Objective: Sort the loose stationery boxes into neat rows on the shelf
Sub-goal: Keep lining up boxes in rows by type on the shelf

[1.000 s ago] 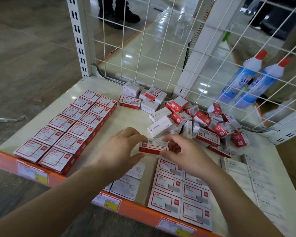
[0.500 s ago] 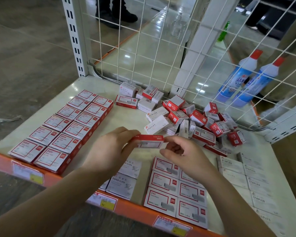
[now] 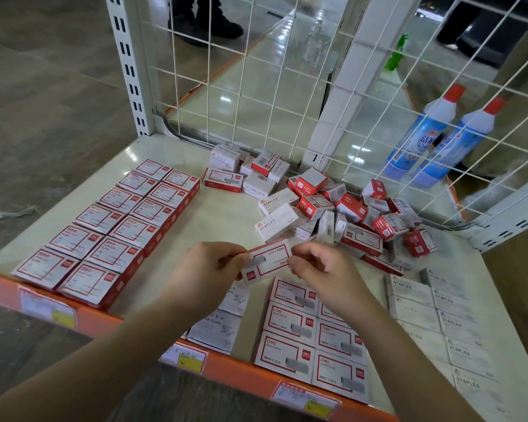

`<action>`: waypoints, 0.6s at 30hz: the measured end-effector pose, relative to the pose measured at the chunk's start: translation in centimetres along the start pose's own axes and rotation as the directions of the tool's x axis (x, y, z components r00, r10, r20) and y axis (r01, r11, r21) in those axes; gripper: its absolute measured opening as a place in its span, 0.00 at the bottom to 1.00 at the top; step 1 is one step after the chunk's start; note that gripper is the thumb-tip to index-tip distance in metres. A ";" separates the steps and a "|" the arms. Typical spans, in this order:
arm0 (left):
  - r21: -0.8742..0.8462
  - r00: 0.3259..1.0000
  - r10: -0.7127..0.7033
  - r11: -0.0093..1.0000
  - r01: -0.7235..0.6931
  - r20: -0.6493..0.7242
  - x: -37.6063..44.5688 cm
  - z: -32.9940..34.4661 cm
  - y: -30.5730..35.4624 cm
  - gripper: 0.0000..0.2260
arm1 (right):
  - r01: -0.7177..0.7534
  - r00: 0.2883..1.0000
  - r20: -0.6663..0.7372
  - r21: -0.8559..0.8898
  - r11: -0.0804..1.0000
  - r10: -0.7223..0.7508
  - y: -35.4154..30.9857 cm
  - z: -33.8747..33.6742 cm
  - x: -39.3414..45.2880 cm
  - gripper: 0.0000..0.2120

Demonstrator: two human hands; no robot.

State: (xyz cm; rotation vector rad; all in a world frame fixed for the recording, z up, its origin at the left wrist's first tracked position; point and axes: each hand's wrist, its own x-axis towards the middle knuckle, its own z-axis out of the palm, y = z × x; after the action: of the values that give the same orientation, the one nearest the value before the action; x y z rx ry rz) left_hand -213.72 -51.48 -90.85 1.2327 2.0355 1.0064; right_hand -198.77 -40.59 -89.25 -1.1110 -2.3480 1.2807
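Note:
A red-and-white staple box [image 3: 267, 261] is held above the shelf [image 3: 226, 214], label face up, tilted. My left hand [image 3: 209, 271] pinches its left end and my right hand [image 3: 320, 269] pinches its right end. Behind it lies a loose pile of red and white boxes [image 3: 342, 208]. Two neat rows of red boxes [image 3: 116, 226] fill the left side. Below my hands are rows of red-framed staple boxes [image 3: 311, 333], white paper-clip boxes [image 3: 217, 327], and white staples boxes [image 3: 433, 312] at right.
A white wire grid [image 3: 256, 86] backs the shelf, with a slotted upright [image 3: 128, 65] at the left corner. Two blue bottles with red caps [image 3: 433, 135] stand behind the grid. The orange front lip [image 3: 244, 376] carries price tags. A person's shoes [image 3: 208, 22] are beyond.
Both hands have turned the held box from its barcode side, past its red edge, to its printed label face. The view has shifted slightly.

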 end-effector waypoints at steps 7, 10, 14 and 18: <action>0.028 0.998 -0.010 1.000 0.012 -0.059 0.4 -0.1 0.3 0.16 | 0.006 1.000 -0.014 -0.001 1.000 -0.006 -0.9 -0.7 -0.2 0.06; 0.055 0.995 0.056 0.997 -0.052 -0.084 0.9 -0.6 1.3 0.14 | 0.025 1.000 -0.010 -0.052 0.998 -0.026 -1.3 -0.8 -0.1 0.06; 0.141 0.994 0.099 0.986 -0.091 -0.049 1.4 -1.0 2.4 0.09 | 0.069 0.997 -0.018 -0.114 0.991 -0.072 -1.7 -0.7 0.0 0.06; 0.110 0.998 0.068 0.992 -0.068 0.005 1.6 -1.0 3.0 0.08 | 0.088 0.996 -0.008 -0.154 0.984 -0.090 -1.9 -0.7 0.2 0.07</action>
State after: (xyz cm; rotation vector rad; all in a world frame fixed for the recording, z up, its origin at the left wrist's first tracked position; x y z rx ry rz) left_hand -213.69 -49.47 -87.90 1.3676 2.0851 0.9345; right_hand -199.45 -40.60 -87.36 -1.0412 -2.4901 1.0733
